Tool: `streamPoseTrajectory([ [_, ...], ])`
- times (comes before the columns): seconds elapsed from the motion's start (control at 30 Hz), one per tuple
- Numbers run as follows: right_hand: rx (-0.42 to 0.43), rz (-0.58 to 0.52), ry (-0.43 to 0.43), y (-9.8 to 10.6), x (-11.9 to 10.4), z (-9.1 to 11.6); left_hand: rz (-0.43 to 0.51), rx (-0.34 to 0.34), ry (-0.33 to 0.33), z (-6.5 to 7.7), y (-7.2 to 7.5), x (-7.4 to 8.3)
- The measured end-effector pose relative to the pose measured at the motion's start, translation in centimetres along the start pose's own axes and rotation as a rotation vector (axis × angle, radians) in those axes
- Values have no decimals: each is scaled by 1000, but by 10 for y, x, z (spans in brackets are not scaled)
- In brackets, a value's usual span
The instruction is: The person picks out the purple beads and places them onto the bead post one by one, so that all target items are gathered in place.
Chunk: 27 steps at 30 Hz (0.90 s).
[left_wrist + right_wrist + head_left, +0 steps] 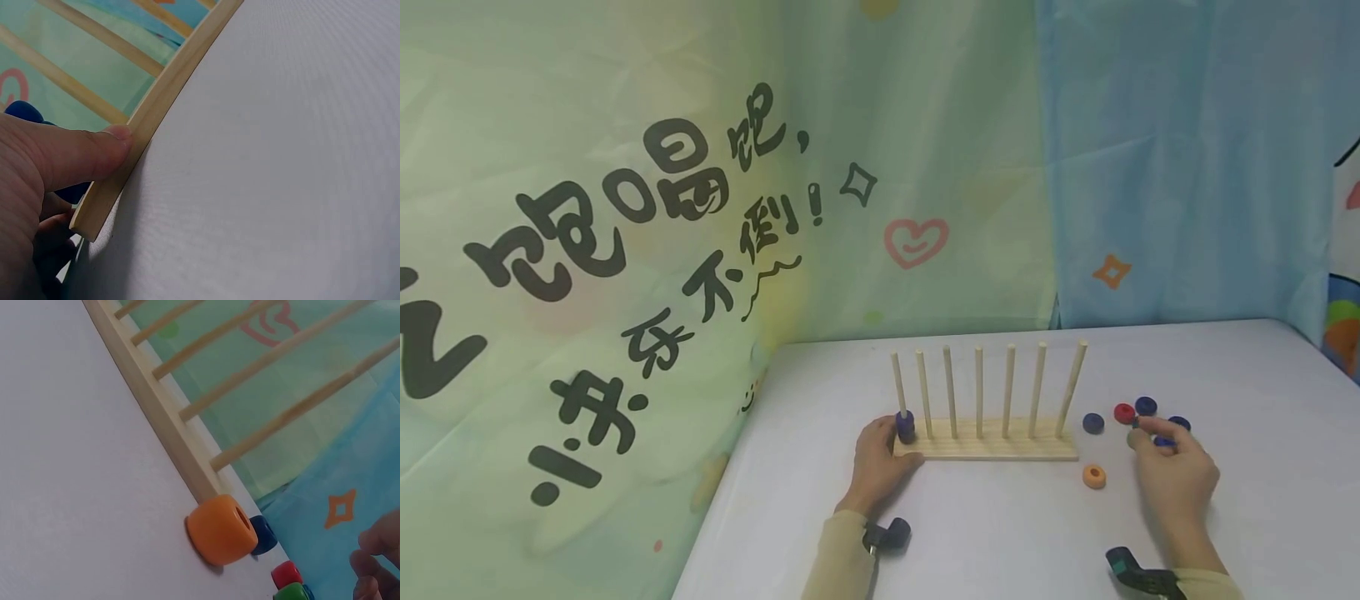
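A pale wooden peg rack [1000, 450] with several upright pegs stands on the table. My left hand [880, 462] grips its left end, the thumb [100, 153] against the front edge of the base. Dark blue beads [906, 427] are stacked low on the leftmost peg. My right hand [1180, 479] reaches over loose beads right of the rack, thumb and fingers bent, with nothing visibly held between them. Near its fingertips lie a red bead [1124, 413] and a green bead [290, 592]. An orange bead [1094, 477] lies apart, nearer to me.
Several blue beads lie around the right hand, one blue bead [1093, 423] close to the rack's right end and another blue bead [1146, 406] farther back. A printed curtain [917, 167] hangs behind the white table [1000, 533].
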State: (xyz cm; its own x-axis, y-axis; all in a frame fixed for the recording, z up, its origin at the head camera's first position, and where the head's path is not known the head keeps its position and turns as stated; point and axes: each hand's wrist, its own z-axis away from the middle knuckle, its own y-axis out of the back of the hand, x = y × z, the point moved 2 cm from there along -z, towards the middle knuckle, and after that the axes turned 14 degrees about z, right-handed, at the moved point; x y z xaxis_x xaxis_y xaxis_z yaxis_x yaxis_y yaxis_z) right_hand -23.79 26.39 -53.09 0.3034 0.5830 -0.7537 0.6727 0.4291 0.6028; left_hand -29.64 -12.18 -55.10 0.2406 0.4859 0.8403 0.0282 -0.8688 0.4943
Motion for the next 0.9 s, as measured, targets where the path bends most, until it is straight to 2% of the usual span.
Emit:
streamPoseTrajectory([
  [0.13, -1, -30, -44, 4, 1, -1, -1, 3, -1, 0, 0, 0],
  [0.33, 15, -5, -118, 10, 3, -5, -5, 1, 3, -1, 0, 0],
  [0.47, -27, 30, -173, 14, 8, -8, -12, 1, -3, 0, 0, -1],
  [0.63, -106, 53, -178, 15, 14, -13, -6, -2, 0, 0, 0, -1],
  [0.9, -170, 121, -152, 21, 20, -18, -13, -3, 6, -1, 0, -2],
])
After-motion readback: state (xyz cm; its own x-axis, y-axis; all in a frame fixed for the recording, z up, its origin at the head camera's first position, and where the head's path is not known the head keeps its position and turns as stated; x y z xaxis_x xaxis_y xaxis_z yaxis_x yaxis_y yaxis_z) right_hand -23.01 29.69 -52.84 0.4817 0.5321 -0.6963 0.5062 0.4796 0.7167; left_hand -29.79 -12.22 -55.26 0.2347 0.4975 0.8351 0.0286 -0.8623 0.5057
